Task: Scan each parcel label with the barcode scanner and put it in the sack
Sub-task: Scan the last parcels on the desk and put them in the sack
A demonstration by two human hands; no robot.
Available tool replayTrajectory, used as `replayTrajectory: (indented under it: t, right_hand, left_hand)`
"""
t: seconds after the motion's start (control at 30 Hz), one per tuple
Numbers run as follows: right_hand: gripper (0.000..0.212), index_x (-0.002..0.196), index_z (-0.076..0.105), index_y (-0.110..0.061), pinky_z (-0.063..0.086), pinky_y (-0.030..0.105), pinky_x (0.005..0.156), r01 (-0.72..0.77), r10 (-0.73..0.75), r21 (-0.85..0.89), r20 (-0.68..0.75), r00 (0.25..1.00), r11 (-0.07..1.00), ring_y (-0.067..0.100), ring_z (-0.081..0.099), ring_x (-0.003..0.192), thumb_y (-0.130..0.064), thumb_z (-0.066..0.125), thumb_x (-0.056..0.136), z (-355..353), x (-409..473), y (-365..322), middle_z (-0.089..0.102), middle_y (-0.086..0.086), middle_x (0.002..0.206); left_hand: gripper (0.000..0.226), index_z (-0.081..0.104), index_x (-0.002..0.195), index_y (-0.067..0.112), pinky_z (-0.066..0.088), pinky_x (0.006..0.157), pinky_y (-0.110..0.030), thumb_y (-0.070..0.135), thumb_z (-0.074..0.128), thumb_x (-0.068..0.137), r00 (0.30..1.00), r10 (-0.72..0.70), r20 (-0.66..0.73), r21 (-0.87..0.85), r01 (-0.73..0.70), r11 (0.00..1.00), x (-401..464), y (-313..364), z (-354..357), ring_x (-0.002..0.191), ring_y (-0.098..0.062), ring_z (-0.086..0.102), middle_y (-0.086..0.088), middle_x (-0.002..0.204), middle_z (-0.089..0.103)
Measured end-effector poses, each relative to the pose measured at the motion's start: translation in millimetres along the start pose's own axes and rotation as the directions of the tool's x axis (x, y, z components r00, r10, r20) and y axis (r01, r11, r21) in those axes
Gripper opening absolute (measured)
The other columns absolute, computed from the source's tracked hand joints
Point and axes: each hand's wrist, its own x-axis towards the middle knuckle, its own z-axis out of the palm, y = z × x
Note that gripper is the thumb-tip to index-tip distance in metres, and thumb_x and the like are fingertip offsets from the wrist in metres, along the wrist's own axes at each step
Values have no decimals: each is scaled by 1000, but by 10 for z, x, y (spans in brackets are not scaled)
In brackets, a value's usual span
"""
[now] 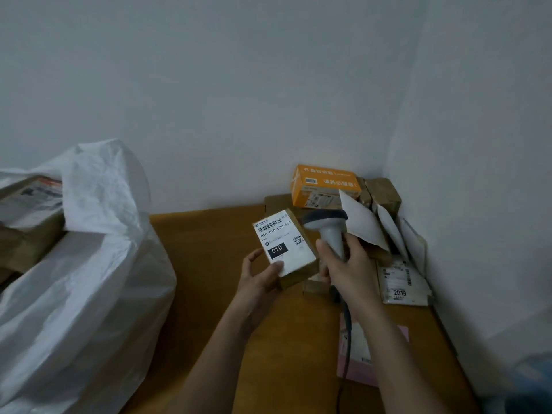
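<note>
My left hand (259,274) holds a small brown cardboard parcel (286,248) above the table, its white label with a barcode and "010" facing up. My right hand (345,264) grips the handle of a grey barcode scanner (327,227). The scanner's dark head sits just right of the parcel's label and points at it. Its cable (346,339) hangs down under my right forearm. A large white woven sack (89,264) stands open at the left, with several parcels (30,204) visible inside its mouth.
On the wooden table (209,264), in the far right corner, lie an orange box (324,186), brown boxes (382,192), white envelopes (366,225) and a labelled white mailer (400,282). A pink flat parcel (364,351) lies near my right forearm. White walls close in behind and to the right.
</note>
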Motion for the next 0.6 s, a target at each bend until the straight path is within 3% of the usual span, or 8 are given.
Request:
replayTrajectory:
  t: [0.1, 0.2, 0.27, 0.4, 0.6]
  right_hand:
    - [30, 108, 60, -22, 51, 22, 55, -2, 2, 4, 54, 999, 1000, 7, 62, 57, -47, 48, 97, -34, -76, -195, 62, 4, 77]
    - [27, 98, 62, -19, 50, 34, 59, 31, -34, 30, 116, 993, 999, 16, 61, 62, -40, 45, 100, -99, -176, -390, 58, 2, 72]
    - [24, 96, 63, -21, 48, 33, 59, 67, -69, 22, 140, 988, 998, 17, 60, 62, -37, 46, 100, -141, -259, -514, 57, 0, 68]
    - [24, 99, 63, -23, 46, 29, 57, 125, -124, 2, 138, 983, 992, 15, 57, 59, -38, 45, 100, -193, -382, -713, 58, 3, 66]
    - [25, 100, 64, -21, 48, 32, 60, 176, -177, 21, 135, 975, 984, 19, 58, 62, -38, 46, 100, -222, -468, -868, 60, 6, 72]
  left_hand:
    - [64, 49, 126, 40, 61, 73, -40, 16, 78, 75, 984, 89, -154, 125, -69, 990, 58, 93, -108, 100, -34, 69, -14, 120, 63]
    - [65, 49, 127, 39, 60, 74, -38, 16, 80, 74, 961, 157, -226, 221, -107, 969, 80, 159, -165, 101, -30, 67, -11, 118, 62]
    - [65, 46, 133, 34, 59, 73, -35, 11, 76, 80, 947, 214, -238, 267, -148, 952, 79, 182, -161, 100, -25, 65, -6, 113, 60]
    - [67, 45, 136, 31, 58, 85, -41, 10, 76, 81, 936, 249, -247, 305, -169, 937, 90, 202, -148, 107, -27, 62, -9, 119, 56]
    - [68, 45, 137, 30, 58, 83, -40, 9, 76, 80, 936, 246, -253, 288, -170, 942, 86, 217, -117, 111, -31, 61, -15, 130, 55]
